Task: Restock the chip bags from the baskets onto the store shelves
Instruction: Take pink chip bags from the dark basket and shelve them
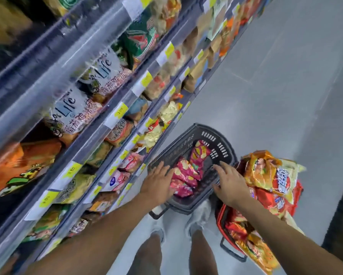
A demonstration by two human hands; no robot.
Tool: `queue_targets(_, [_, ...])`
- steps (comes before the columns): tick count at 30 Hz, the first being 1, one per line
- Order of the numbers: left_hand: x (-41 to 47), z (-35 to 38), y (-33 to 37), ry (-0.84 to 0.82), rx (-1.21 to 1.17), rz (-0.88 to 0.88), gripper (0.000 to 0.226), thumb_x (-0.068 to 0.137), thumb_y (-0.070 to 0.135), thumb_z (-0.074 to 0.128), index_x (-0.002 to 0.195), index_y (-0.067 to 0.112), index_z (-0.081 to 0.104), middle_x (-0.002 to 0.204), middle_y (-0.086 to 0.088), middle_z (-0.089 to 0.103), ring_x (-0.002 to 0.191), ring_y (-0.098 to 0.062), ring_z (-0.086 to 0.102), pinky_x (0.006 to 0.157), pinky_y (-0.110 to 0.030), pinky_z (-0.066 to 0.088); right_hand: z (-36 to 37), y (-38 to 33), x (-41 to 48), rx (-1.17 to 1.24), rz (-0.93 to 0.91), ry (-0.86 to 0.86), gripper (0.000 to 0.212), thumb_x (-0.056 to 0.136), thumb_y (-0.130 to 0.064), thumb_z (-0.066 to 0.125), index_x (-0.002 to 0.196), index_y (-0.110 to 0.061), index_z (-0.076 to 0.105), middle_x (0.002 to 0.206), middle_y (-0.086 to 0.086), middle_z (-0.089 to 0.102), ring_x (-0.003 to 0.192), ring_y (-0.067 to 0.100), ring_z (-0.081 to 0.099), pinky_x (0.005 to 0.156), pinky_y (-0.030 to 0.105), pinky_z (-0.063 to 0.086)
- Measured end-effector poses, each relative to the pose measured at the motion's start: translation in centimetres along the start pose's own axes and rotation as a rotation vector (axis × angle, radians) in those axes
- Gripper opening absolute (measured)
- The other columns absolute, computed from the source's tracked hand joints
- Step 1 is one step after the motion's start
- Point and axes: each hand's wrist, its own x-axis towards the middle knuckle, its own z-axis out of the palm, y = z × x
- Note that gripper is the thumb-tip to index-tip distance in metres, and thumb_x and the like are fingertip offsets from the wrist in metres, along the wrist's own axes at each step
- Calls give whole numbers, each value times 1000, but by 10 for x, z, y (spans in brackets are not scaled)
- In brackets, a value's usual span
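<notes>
Left hand [158,182] and right hand [229,188], fingers spread and holding nothing, hover over the black basket [212,133] at the person's 12 o'clock, apparently to gather its pink chip bags [186,173]. A red basket [223,217] stands at 3 o'clock and the shelves [115,108] at 9.

Black basket [216,139] open above; store shelves [99,124] left, heaped red basket [222,221] right.

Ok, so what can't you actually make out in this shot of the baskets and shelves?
1. Head view: how many pink chip bags lie in the black basket; the left hand covers part of the pile.
2. The red basket inside: buried under heaped orange bags.
3. Price labels and most packaging print: smeared by motion blur.
4. Top shelf: cut off by the upper edge.
</notes>
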Motion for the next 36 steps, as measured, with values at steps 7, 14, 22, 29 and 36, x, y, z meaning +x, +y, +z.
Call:
queue_targets(7, [78, 88, -18, -103, -60, -82, 60, 101, 36, 62, 152, 11, 45, 152, -10, 49, 151, -29, 33, 124, -38, 30, 53, 45, 102, 4, -69, -101, 79, 89, -44, 70, 155, -16, 35, 161, 13, 33, 143, 35, 39, 114, 46, 39])
queue_targets(14, [160, 176, -24, -183, -117, -147, 67, 94, 15, 70, 154, 15, 39, 144, -9, 52, 139, -28, 46, 113, -43, 45, 137, 70, 171, 59, -90, -165, 67, 100, -47, 56, 156, -16, 36, 159, 12, 34, 144, 34, 36, 117, 46, 36])
queue_targets(22, [217, 262, -33, -275, 24, -103, 64, 87, 4, 72, 146, 17, 49, 150, -5, 53, 140, -26, 47, 116, -40, 42, 190, 76, 219, 246, -69, -156, 62, 103, -43, 52, 156, -17, 35, 159, 11, 33, 147, 30, 31, 121, 45, 31])
queue_targets(29, [227, 263, -34, -286, -34, -132, 54, 105, 9, 48, 153, 35, 47, 136, -6, 67, 123, -28, 65, 99, -39, 55, 203, 82, 224, 383, -6, -175, 61, 103, -43, 53, 155, -15, 38, 159, 8, 35, 149, 27, 30, 122, 39, 27])
queue_targets(36, [206, 202, -33, -222, -182, -115, 52, 100, 11, 55, 144, 38, 59, 125, -6, 73, 115, -29, 69, 100, -39, 55, 184, 76, 203, 563, 139, -214, 50, 101, -43, 58, 143, -17, 54, 139, 4, 56, 128, 22, 55, 107, 30, 41])
